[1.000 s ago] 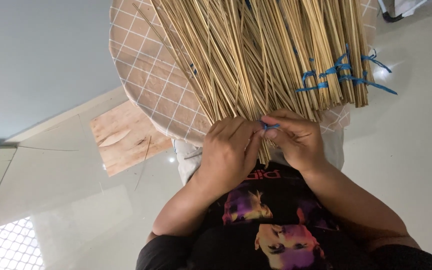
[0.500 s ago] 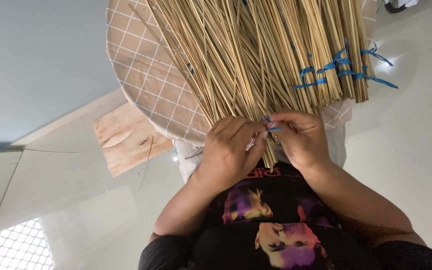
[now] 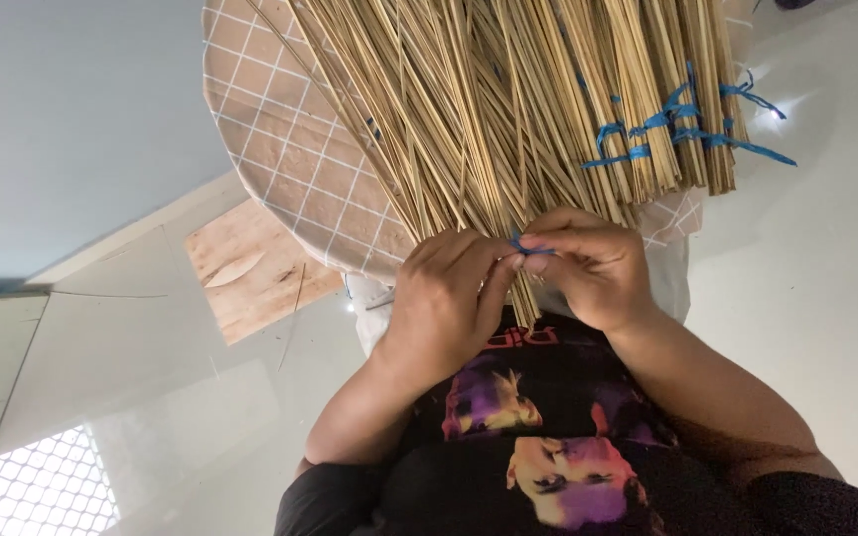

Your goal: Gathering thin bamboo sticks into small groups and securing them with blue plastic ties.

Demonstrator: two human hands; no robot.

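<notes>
— Starting at the left: what lies there?

— Pale glossy floor [image 3: 101, 328], and on it a wooden board [image 3: 250, 273] with a loose stick lying across its lower edge. Just right of the board sits a round cushion [image 3: 290, 149], tan with a white grid, partly over the board's upper corner.

— And on the cushion?

— Thin straw-coloured sticks [image 3: 469, 109] fan across it, converging toward the person's lap. The cushion shows only at its left rim and a bit at the right.

— Left hand?

— Left hand [image 3: 444, 298] is curled around the narrow end of the sticks, fingers clenched over the bundle, thumb and forefinger meeting at a blue string [image 3: 528, 246].

— Where exactly is that string?

— At the neck of the bundle, between the two hands, just above the black printed shirt [image 3: 538, 417]. Only a short blue piece shows; whether it is knotted I cannot tell.

— Right hand?

— Right hand [image 3: 593, 273] touches the left at the fingertips and pinches the same blue string between thumb and forefinger, remaining fingers folded in.

— Further right?

— Several smaller bundles [image 3: 667, 119] already bound with blue ties [image 3: 692, 134], loose tie ends trailing toward the right over the floor. They lie side by side, touching the main fan.
</notes>
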